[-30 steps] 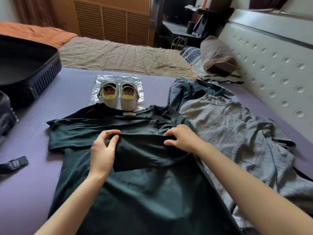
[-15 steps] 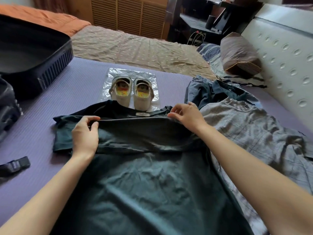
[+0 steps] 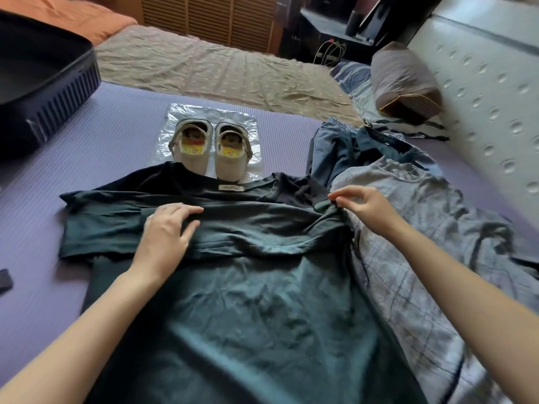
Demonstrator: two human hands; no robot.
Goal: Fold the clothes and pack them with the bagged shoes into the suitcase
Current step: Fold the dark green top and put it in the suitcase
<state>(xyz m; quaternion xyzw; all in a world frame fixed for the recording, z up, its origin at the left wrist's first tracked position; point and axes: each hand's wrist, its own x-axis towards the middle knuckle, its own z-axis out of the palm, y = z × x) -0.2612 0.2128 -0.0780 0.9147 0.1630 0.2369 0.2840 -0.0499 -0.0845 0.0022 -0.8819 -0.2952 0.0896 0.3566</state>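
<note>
Head camera view, looking down your two bare forearms at a bed covered by a purple mat.

At the upper left edge of the frame sits the open suitcase, dark with ribbed walls, well apart from both hands. At the lower left edge a dark strap end lies on the mat.

Filling the middle and bottom of the frame is the dark green T-shirt, spread flat with its collar and label toward the top of the frame. A layer of its fabric lies folded across the chest.

Your left hand lies on top of that folded band, left of center. The fingers are nearly straight and spread over the fold's upper edge, with the thumb lying on the cloth too. It presses on the shirt rather than gripping it.

Just above the collar, in the upper middle, a pair of pale shoes stands side by side on a flat clear plastic bag, toes touching the shirt's neckline.

Your right hand is right of center, at the shirt's right shoulder. Its curled fingertips pinch a small raised point of the dark fabric, with the forefinger lifted clear.

Under and beyond that hand lie a grey checked shirt and, above it, blue jeans. A pillow rests at the upper right.
</note>
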